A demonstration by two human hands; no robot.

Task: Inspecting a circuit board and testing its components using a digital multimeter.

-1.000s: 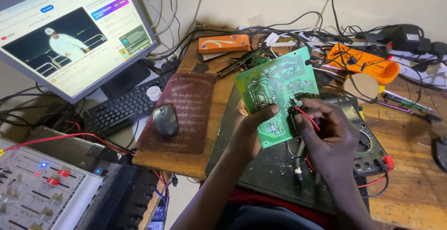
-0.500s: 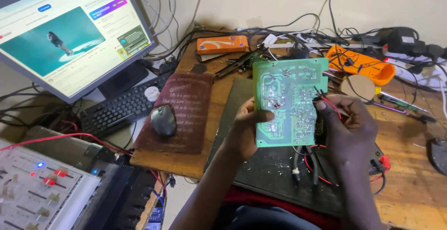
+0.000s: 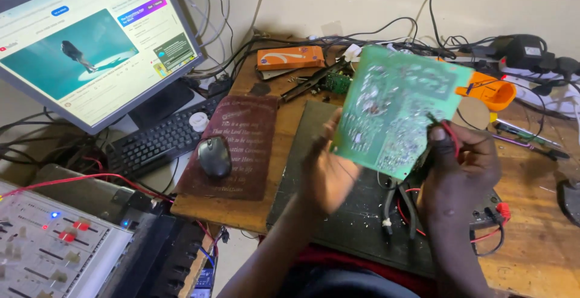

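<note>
I hold a green circuit board (image 3: 396,108) up in front of me, solder side facing me, tilted. My left hand (image 3: 326,168) supports its lower left edge with the palm open toward the board. My right hand (image 3: 462,162) grips the lower right edge, thumb on the solder side, with red wires running by the fingers. Below the board lies a dark work mat (image 3: 362,213) with pliers (image 3: 396,204) on it.
A monitor (image 3: 90,44) stands at left with a black keyboard (image 3: 154,144) and a mouse (image 3: 213,156) on a maroon pad. An audio mixer (image 3: 48,243) sits at lower left. An orange box (image 3: 290,57), an orange tool (image 3: 492,91), cables and a power strip (image 3: 531,56) crowd the desk's back.
The board has been raised and swung to the right, and looms larger. My left hand shifted from gripping the left edge to resting under it.
</note>
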